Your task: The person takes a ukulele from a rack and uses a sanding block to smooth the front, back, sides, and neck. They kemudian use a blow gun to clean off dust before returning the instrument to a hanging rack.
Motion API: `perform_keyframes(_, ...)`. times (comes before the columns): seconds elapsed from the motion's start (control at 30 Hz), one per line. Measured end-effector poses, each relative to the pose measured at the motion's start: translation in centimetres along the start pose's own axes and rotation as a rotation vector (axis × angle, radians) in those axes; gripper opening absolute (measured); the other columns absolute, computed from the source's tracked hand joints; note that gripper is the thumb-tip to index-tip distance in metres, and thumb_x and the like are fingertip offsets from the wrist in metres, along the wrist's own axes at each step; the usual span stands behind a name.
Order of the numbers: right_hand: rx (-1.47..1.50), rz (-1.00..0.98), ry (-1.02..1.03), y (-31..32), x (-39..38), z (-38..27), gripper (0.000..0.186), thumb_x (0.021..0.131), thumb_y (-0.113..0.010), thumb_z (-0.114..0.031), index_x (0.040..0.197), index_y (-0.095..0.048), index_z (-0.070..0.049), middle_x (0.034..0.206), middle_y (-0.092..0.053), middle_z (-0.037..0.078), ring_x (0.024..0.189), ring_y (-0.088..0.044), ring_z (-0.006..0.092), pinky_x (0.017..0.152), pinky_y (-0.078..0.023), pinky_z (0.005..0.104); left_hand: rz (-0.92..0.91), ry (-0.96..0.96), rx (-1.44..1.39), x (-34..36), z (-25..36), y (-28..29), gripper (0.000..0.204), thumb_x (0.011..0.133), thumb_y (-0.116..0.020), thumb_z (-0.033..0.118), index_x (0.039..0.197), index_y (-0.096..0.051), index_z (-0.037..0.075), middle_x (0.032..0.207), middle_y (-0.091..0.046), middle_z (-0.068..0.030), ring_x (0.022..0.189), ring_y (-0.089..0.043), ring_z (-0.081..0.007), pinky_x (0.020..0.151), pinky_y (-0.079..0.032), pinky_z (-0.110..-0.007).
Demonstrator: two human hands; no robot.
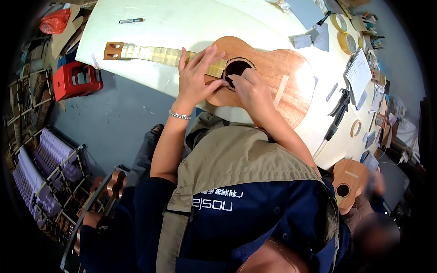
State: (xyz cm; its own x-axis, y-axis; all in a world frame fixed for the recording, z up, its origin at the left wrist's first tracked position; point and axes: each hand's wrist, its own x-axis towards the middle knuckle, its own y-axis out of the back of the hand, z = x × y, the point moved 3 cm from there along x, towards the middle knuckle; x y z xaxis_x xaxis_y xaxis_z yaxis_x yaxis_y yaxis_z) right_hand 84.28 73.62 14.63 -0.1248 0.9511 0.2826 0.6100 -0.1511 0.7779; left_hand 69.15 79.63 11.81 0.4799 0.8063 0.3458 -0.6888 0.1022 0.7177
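Note:
An unstrung wooden ukulele [291,86] lies face up on the pale worktable, its neck pointing left. Strips of tape cover its fretboard [159,55], and a light strip [281,91] sits where a bridge would be. My left hand [198,75] rests over the body end of the fretboard, fingers spread and thumb reaching to the sound hole's near edge. At the sound hole [239,68], my right hand [249,87] has its fingers curled and pinched together at the rim. Whatever is between those fingertips is hidden.
A marker [131,20] lies at the far left. Tape rolls [347,43], a spiral notebook [358,70] and a black clamp-like tool [337,113] lie right. A red stool [77,81] stands left; racks [50,182] stand lower left. Another person holds a second ukulele [349,179] lower right.

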Motion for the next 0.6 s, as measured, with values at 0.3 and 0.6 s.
perform_keyframes(0.3, 0.005, -0.116, 0.099, 0.73, -0.07, 0.14, 0.025, 0.067, -0.060, -0.002, 0.092, -0.065, -0.002, 0.076, -0.047, 0.007, 0.077, -0.052, 0.0220, 0.064, -0.047, 0.0316, 0.017, -0.010, 0.019, 0.02, -0.15, -0.10, 0.090, 0.061, -0.077, 0.039, 0.136, -0.036, 0.010, 0.119, -0.059, 0.0056, 0.112, -0.051, -0.0172, 0.108, -0.015, -0.051)
perform_keyframes(0.6, -0.027, -0.148, 0.081, 0.33, -0.38, 0.17, 0.026, 0.068, -0.060, -0.001, 0.093, -0.064, -0.001, 0.076, -0.048, 0.007, 0.077, -0.052, 0.0223, 0.065, -0.047, 0.0320, 0.009, -0.001, 0.013, -0.04, -0.23, -0.10, 0.089, 0.061, -0.077, 0.034, 0.136, -0.036, 0.011, 0.120, -0.058, 0.0057, 0.113, -0.050, -0.0171, 0.108, -0.014, -0.050)
